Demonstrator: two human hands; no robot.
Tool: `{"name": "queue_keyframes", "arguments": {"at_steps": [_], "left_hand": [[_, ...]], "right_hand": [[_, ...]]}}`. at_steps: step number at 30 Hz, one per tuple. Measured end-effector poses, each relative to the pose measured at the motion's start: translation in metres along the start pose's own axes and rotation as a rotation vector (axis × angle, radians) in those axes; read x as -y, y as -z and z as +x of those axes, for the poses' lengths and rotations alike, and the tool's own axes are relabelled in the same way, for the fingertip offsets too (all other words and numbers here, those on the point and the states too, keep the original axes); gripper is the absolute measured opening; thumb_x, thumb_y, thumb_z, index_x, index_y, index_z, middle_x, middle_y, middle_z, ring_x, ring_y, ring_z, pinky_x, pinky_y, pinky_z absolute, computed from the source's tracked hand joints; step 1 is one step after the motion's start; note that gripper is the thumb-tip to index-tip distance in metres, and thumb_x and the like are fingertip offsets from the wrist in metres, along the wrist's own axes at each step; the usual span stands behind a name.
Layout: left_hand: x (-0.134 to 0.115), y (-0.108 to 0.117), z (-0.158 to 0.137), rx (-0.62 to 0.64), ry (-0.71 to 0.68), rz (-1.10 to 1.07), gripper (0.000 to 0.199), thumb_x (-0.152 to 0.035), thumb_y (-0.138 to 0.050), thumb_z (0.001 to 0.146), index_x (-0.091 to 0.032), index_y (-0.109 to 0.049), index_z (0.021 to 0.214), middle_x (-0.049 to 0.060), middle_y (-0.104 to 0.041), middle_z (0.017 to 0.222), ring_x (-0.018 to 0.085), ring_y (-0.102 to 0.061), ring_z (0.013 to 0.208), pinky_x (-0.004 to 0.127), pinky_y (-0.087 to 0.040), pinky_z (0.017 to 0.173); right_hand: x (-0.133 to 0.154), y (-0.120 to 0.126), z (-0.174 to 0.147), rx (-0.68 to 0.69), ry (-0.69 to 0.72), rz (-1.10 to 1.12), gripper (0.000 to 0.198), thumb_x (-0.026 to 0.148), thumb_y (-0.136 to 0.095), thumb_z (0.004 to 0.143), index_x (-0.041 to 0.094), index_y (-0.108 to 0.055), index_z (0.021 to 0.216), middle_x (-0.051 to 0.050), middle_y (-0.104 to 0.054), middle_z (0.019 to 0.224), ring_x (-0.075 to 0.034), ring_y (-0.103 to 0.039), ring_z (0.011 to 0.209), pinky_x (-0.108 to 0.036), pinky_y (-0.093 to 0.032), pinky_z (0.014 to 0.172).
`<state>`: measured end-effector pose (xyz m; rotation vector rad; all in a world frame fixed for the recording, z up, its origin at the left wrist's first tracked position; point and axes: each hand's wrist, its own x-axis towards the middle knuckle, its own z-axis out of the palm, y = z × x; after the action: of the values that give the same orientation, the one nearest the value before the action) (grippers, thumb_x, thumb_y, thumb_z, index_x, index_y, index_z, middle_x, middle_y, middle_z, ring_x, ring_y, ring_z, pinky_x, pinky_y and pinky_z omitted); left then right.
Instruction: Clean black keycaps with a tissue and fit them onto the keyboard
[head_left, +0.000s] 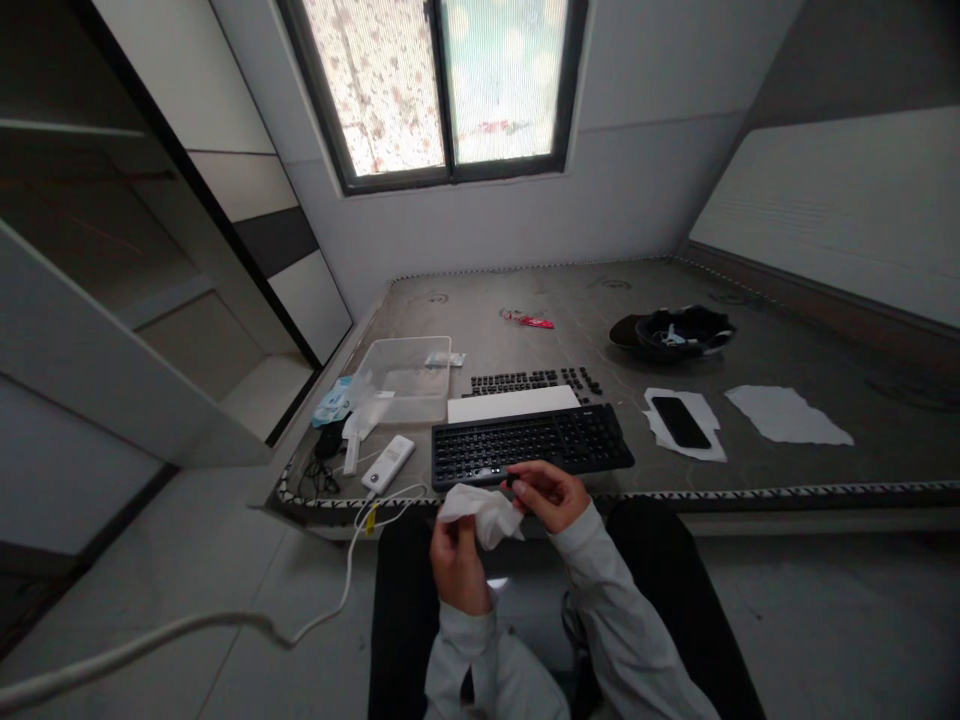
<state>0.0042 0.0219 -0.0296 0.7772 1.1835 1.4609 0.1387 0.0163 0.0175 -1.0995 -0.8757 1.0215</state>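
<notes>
A person's left hand (457, 568) pinches one white tissue (485, 514) while the right hand (553, 494) grips one small black piece (513, 480) near the front edge of one black keyboard (525, 442) on a mattress (465, 303). Around lie one clear bin (420, 402), one cap (654, 338), and two white sheets (787, 415), one bearing a phone (680, 422).

Head-worn view, facing forward, angled down
</notes>
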Motion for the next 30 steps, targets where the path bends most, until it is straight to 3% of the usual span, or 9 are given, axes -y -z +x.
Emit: {"name": "queue_keyframes", "arguments": {"at_steps": [4,6,8,10,15,21,30], "left_hand": [[0.000,0.000,0.001,-0.023,0.010,0.039,0.039,-0.045,-0.070,0.070,-0.016,-0.068,0.096,0.007,-0.072,0.094,0.025,-0.064,0.096,0.037,-0.044,0.090],[-0.003,-0.001,0.002,-0.032,0.028,0.062,0.039,-0.046,-0.071,0.067,-0.017,-0.069,0.092,0.006,-0.073,0.091,0.025,-0.064,0.096,0.037,-0.044,0.090],[-0.007,-0.002,0.002,-0.034,0.053,0.064,0.041,-0.047,-0.073,0.063,-0.017,-0.068,0.089,0.006,-0.073,0.088,0.026,-0.064,0.094,0.037,-0.045,0.088],[-0.008,-0.003,0.002,-0.042,0.078,0.054,0.043,-0.049,-0.075,0.059,-0.017,-0.068,0.086,0.005,-0.072,0.085,0.026,-0.064,0.093,0.038,-0.044,0.087],[-0.005,-0.004,0.003,-0.050,0.103,0.053,0.046,-0.053,-0.075,0.057,-0.017,-0.067,0.084,0.005,-0.071,0.083,0.026,-0.063,0.092,0.039,-0.043,0.088],[-0.002,-0.002,0.005,-0.038,0.123,0.066,0.050,-0.057,-0.073,0.058,-0.018,-0.066,0.088,0.005,-0.070,0.089,0.027,-0.061,0.098,0.039,-0.041,0.092],[-0.004,-0.006,0.007,-0.069,0.143,0.133,0.053,-0.059,-0.073,0.055,-0.017,-0.066,0.087,0.006,-0.072,0.086,0.027,-0.064,0.092,0.037,-0.046,0.082]], "right_hand": [[-0.013,0.026,0.014,-0.074,0.084,-0.216,0.032,0.047,-0.069,0.072,0.019,-0.071,0.086,-0.005,-0.073,0.070,-0.016,-0.067,0.060,-0.023,-0.053,0.051],[-0.021,0.054,0.026,-0.159,0.092,-0.343,0.035,0.047,-0.069,0.071,0.019,-0.070,0.092,-0.006,-0.073,0.071,-0.017,-0.067,0.060,-0.025,-0.053,0.053],[-0.030,0.089,0.040,-0.360,0.100,-0.427,0.043,0.049,-0.071,0.067,0.017,-0.069,0.096,-0.006,-0.073,0.069,-0.018,-0.066,0.058,-0.028,-0.054,0.055],[-0.038,0.125,0.053,-0.497,0.046,-0.506,0.047,0.055,-0.071,0.061,0.016,-0.071,0.086,-0.008,-0.073,0.068,-0.021,-0.067,0.059,-0.031,-0.055,0.057],[-0.053,0.189,0.083,-0.601,-0.013,-0.615,0.050,0.056,-0.069,0.058,0.014,-0.074,0.083,-0.012,-0.075,0.082,-0.025,-0.068,0.076,-0.034,-0.054,0.068],[-0.069,0.213,0.112,-0.610,-0.166,-0.781,0.031,0.040,-0.073,0.057,0.017,-0.077,0.077,-0.007,-0.075,0.070,-0.025,-0.069,0.071,-0.034,-0.052,0.069],[-0.078,0.223,0.128,-0.565,-0.274,-0.974,0.018,0.035,-0.072,0.061,0.021,-0.077,0.070,-0.005,-0.075,0.069,-0.023,-0.069,0.068,-0.031,-0.050,0.069]]}}
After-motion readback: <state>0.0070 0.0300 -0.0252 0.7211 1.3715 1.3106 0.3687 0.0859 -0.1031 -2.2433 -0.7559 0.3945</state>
